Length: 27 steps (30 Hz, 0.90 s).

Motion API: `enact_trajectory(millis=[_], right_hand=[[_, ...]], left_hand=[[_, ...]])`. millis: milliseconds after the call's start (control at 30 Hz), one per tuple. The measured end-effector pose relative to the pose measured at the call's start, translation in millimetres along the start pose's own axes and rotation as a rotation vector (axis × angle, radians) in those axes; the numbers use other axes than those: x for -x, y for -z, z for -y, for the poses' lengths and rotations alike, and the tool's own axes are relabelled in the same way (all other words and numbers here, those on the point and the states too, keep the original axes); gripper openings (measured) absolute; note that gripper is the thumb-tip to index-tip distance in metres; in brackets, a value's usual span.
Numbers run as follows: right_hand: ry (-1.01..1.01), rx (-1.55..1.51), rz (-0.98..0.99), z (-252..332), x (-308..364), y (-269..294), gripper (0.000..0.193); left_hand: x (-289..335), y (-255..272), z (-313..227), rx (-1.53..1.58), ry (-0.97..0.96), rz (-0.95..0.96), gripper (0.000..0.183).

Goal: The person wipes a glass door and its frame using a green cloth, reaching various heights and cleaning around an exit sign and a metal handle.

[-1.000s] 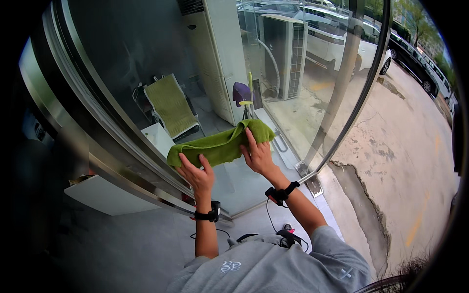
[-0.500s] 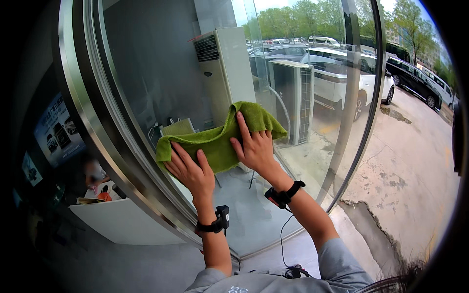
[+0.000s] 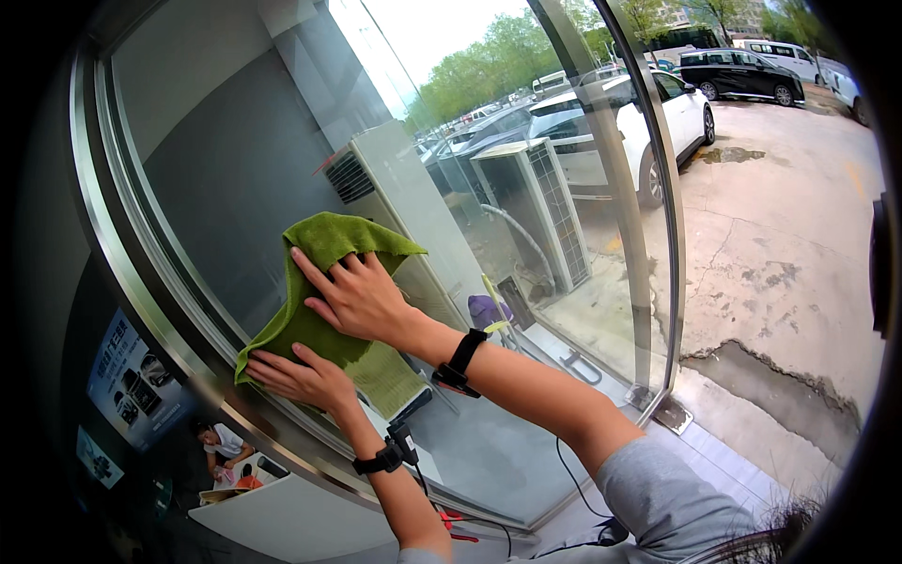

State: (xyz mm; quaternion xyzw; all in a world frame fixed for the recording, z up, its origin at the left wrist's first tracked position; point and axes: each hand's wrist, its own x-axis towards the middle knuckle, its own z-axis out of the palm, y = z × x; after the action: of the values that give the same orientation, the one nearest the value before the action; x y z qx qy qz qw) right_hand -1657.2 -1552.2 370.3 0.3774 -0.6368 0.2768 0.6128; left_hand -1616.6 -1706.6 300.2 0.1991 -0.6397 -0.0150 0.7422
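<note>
A green cloth (image 3: 324,310) lies bunched against a tall glass door panel (image 3: 526,310). My right hand (image 3: 357,296) holds its upper part to the glass, the index finger stretched and other fingertips tucked under a fold. Lower and to the left, my left hand (image 3: 305,378) grips the cloth's lower corner, close to the metal door frame (image 3: 202,376). Both hands wear black wrist straps with small devices attached.
Through the glass show a floor-standing air conditioner (image 3: 376,188), an outdoor unit (image 3: 540,211) and a chair (image 3: 390,381). A seated person (image 3: 221,446) is at a white desk (image 3: 272,508), lower left. Parked cars (image 3: 742,73) stand outside beside cracked pavement (image 3: 761,367).
Both hands and the cloth have shifted left across the glass, toward the metal frame. My right arm now reaches further across, and the view has turned.
</note>
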Motion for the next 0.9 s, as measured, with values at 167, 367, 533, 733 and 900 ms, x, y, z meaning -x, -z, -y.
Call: enact_trajectory(millis=[167, 367, 533, 733, 900], right_hand=[[0.073, -0.075, -0.11, -21, -22, -12, 0.068], [0.087, -0.087, -0.125, -71, -46, 8, 0.066], [0.074, -0.035, -0.155, -145, -60, 44, 0.063], [0.136, 0.117, -0.22, -252, -65, 101, 0.06], [0.102, 0.181, -0.227, -325, -61, 133, 0.057]], left_hand=[[-29, -18, -25, -0.081, -0.121, -0.024, 0.061], [-61, -33, -90, -0.044, -0.33, -0.086, 0.059], [-65, -53, -176, -0.07, -0.415, -0.062, 0.052], [-50, -75, -297, -0.024, -0.482, -0.112, 0.048], [-29, -88, -383, 0.009, -0.516, -0.083, 0.047]])
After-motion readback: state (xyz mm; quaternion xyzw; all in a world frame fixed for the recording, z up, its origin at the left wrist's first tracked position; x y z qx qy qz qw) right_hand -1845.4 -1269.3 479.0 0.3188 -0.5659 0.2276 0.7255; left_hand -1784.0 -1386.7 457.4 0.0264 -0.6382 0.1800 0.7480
